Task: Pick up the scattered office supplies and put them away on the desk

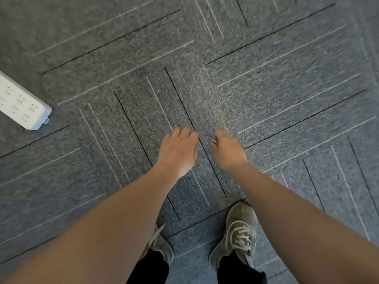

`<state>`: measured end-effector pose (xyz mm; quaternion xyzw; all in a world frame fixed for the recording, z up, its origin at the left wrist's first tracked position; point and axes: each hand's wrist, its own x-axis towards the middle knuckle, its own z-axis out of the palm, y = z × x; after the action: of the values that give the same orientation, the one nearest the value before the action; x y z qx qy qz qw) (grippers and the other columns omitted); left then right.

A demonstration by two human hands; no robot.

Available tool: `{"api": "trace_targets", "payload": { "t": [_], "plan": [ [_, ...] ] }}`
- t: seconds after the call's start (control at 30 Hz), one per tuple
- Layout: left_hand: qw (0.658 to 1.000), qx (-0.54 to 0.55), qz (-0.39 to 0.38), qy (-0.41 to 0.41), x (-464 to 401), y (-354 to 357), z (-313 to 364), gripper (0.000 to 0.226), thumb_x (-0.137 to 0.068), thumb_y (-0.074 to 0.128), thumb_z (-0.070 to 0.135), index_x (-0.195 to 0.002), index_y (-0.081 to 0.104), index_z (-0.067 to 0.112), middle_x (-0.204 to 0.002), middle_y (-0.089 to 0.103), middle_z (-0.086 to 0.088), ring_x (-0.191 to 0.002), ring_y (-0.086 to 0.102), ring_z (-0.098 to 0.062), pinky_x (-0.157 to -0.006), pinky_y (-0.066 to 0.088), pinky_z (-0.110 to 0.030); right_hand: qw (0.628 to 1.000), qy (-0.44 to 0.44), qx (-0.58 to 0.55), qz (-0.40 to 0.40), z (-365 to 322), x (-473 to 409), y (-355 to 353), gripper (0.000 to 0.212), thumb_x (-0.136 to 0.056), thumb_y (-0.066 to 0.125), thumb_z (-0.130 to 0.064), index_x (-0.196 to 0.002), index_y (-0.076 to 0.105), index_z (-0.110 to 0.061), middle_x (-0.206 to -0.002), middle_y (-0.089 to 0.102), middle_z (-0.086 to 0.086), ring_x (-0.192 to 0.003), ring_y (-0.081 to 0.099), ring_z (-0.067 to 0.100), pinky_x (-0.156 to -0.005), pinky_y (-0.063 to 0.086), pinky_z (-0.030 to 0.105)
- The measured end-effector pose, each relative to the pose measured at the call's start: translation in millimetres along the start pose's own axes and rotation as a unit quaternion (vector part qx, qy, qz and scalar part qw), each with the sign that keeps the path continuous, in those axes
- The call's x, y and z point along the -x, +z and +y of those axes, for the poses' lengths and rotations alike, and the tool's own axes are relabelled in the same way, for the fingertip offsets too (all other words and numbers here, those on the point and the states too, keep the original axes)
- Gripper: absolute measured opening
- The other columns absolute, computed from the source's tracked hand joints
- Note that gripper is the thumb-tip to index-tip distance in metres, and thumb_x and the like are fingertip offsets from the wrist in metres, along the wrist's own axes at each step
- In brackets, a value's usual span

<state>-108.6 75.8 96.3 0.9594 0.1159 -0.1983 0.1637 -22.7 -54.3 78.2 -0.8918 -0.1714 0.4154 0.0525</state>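
Both hands hung over the carpet (287,83) — left hand (177,151) loose and empty, right hand (228,149) curled around something small and pale, too blurred to name. No loose supplies or counter in view; progress couldn't be judged.

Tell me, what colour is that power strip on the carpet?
White, the power strip shows at the left edge of the head view.
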Motion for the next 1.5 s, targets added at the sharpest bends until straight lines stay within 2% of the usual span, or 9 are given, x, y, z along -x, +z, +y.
{"api": "trace_targets", "payload": {
  "t": [0.2,0.37,0.53,0.7,0.93,1.03,1.17,1.3,1.5],
  "plan": [
    [0.998,0.011,0.022,-0.059,87.8,-131.2,-16.8,0.028,-0.095,0.042,0.029,-0.12,0.048,0.017,-0.116,0.051,-0.002,-0.106,0.046,-0.023,-0.085,0.043,-0.035,0.986,-0.129,0.103,-0.023,-86.4,112.0,-101.7,0.011,-0.101,0.037,-0.032,-0.096,0.039,-0.022,-0.073,0.059,0.001,-0.058,0.055,0.023,-0.05,0.046,0.033],
    [0.982,0.009,0.079,-0.173,186.0,-281.8,-38.8,0.021,-0.075,0.069,0.029,-0.092,0.061,0.02,-0.091,0.061,0.0,-0.083,0.057,-0.022,-0.063,0.046,-0.034,0.945,-0.264,0.195,0.006,-199.4,210.6,-221.5,0.016,-0.102,0.032,-0.035,-0.097,0.04,-0.021,-0.075,0.063,0.004,-0.066,0.06,0.028,-0.053,0.043,0.035],
    [0.939,0.011,0.192,-0.287,315.5,-433.1,-54.9,0.017,-0.069,0.07,0.027,-0.083,0.061,0.021,-0.079,0.059,0.003,-0.073,0.057,-0.019,-0.054,0.044,-0.031,0.878,-0.406,0.244,0.065,-336.6,336.2,-313.9,0.018,-0.101,0.031,-0.038,-0.094,0.037,-0.023,-0.08,0.066,0.008,-0.073,0.063,0.031,-0.053,0.036,0.035],
    [0.887,-0.014,0.257,-0.384,459.4,-543.5,-79.8,0.022,-0.067,0.072,0.031,-0.081,0.057,0.024,-0.077,0.056,0.003,-0.073,0.057,-0.02,-0.051,0.045,-0.034,0.796,-0.532,0.271,0.102,-479.6,476.7,-343.6,0.02,-0.099,0.035,-0.04,-0.101,0.045,-0.023,-0.089,0.069,0.008,-0.087,0.063,0.033,-0.058,0.031,0.036],
    [0.761,-0.012,0.332,-0.557,695.9,-607.5,-109.5,0.024,-0.093,0.044,0.026,-0.115,0.051,0.017,-0.116,0.055,-0.006,-0.109,0.05,-0.026,-0.087,0.045,-0.041,0.643,-0.726,0.216,0.109,-650.9,679.5,-278.1,0.012,-0.097,0.043,-0.037,-0.1,0.051,-0.028,-0.078,0.067,0.0,-0.077,0.065,0.025,-0.053,0.034,0.033],
    [0.706,-0.012,0.336,-0.624,789.9,-588.8,-104.7,0.026,-0.094,0.043,0.023,-0.118,0.051,0.017,-0.117,0.054,-0.005,-0.109,0.047,-0.026,-0.085,0.045,-0.04,0.582,-0.776,0.231,0.072,-690.9,756.2,-216.3,0.013,-0.1,0.041,-0.037,-0.102,0.051,-0.028,-0.072,0.06,-0.004,-0.071,0.063,0.02,-0.046,0.03,0.026],
    [0.641,0.017,0.316,-0.699,885.3,-548.5,-92.9,0.028,-0.094,0.041,0.022,-0.12,0.05,0.016,-0.119,0.053,-0.006,-0.113,0.044,-0.029,-0.089,0.042,-0.043,0.517,-0.819,0.249,0.01,-719.7,834.7,-131.3,0.016,-0.1,0.037,-0.037,-0.097,0.049,-0.026,-0.072,0.057,-0.006,-0.068,0.058,0.019,-0.046,0.032,0.03],
    [0.578,0.057,0.308,-0.754,931.8,-504.1,-83.0,0.031,-0.096,0.037,0.026,-0.124,0.048,0.018,-0.132,0.049,-0.005,-0.115,0.045,-0.025,-0.087,0.042,-0.036,0.486,-0.823,0.293,-0.042,-731.3,867.9,-59.5,0.015,-0.1,0.04,-0.037,-0.095,0.051,-0.028,-0.091,0.066,-0.007,-0.067,0.059,0.01,-0.051,0.045,0.027],
    [0.509,0.111,0.295,-0.801,937.2,-465.1,-89.7,0.035,-0.096,0.037,0.029,-0.13,0.046,0.023,-0.119,0.055,0.003,-0.104,0.047,-0.018,-0.082,0.044,-0.031,0.473,-0.806,0.342,-0.101,-748.6,862.5,-4.7,0.012,-0.1,0.041,-0.033,-0.094,0.051,-0.028,-0.08,0.06,-0.008,-0.065,0.055,0.007,-0.052,0.043,0.026]
  ]
}}
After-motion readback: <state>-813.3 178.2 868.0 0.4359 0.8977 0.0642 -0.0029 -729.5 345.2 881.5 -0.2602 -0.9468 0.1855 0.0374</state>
